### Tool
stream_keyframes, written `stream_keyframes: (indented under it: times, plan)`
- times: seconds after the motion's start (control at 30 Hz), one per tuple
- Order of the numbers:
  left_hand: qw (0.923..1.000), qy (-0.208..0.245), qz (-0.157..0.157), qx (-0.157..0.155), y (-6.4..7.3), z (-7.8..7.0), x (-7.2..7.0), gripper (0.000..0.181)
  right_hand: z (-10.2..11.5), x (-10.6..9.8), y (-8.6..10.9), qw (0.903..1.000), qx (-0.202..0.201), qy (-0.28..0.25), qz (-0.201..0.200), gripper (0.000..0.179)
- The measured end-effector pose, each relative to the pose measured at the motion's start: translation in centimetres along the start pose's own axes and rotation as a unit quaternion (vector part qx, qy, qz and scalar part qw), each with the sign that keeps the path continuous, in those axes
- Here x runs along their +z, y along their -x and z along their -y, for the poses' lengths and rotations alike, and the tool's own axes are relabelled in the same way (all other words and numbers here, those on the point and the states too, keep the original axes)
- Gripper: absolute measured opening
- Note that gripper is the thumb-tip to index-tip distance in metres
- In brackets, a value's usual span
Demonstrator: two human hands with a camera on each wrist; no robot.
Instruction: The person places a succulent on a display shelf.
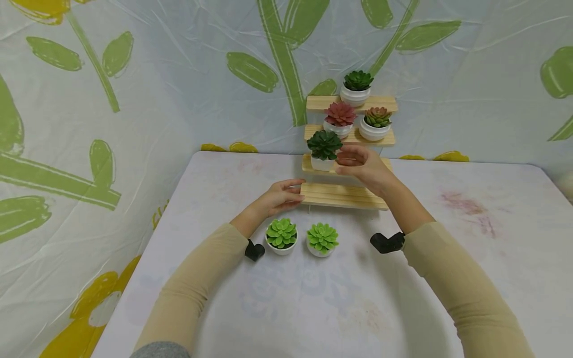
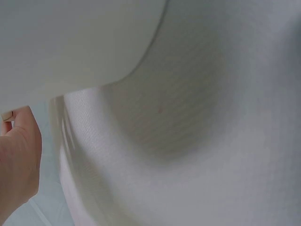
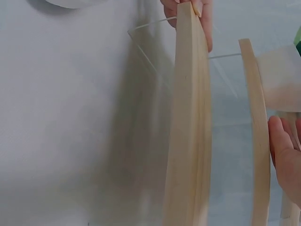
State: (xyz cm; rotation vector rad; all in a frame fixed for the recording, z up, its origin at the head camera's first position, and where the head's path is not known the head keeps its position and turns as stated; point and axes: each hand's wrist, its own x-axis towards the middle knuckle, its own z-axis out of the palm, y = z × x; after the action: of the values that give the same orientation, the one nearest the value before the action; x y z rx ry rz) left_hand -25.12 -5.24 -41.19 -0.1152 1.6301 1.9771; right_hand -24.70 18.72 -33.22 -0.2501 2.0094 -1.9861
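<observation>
A tiered display stand with wooden shelves (image 1: 344, 195) stands at the back of the table. My left hand (image 1: 282, 198) pinches the left end of its lowest shelf; in the right wrist view, fingers (image 3: 207, 23) lie around that shelf's end. On the second shelf from the bottom, at its left, sits a dark green potted succulent (image 1: 324, 149) in a white pot. My right hand (image 1: 364, 166) is just right of this pot, fingers loosely bent. In the right wrist view, a small gap shows between the fingertips and the pot (image 3: 282, 80).
A red succulent (image 1: 340, 119) and a reddish-green one (image 1: 377, 123) share the shelf above. A green succulent (image 1: 357, 87) tops the stand. Two light green succulents, left (image 1: 281, 236) and right (image 1: 322, 239), stand on the table (image 1: 313, 308) in front. Clear supports join the shelves.
</observation>
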Motion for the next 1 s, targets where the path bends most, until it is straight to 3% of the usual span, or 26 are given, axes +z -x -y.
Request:
stream_keyframes:
  times: [0.17, 0.7, 1.0]
  plan:
    - [1.0, 0.001, -0.001, -0.002, 0.0, 0.0, 0.0, 0.056, -0.1, -0.1, 0.8, 0.9999, -0.006, -0.014, 0.006, 0.067]
    - [1.0, 0.0, -0.002, 0.003, -0.2, 0.2, 0.0, 0.056, -1.5, -0.5, 4.0, 0.9976, -0.013, 0.044, 0.053, 0.06]
    - [0.9999, 0.009, 0.004, 0.005, -0.3, 0.3, -0.1, 0.055, -4.2, -0.6, 5.7, 0.9908, -0.019, 0.032, 0.13, 0.063]
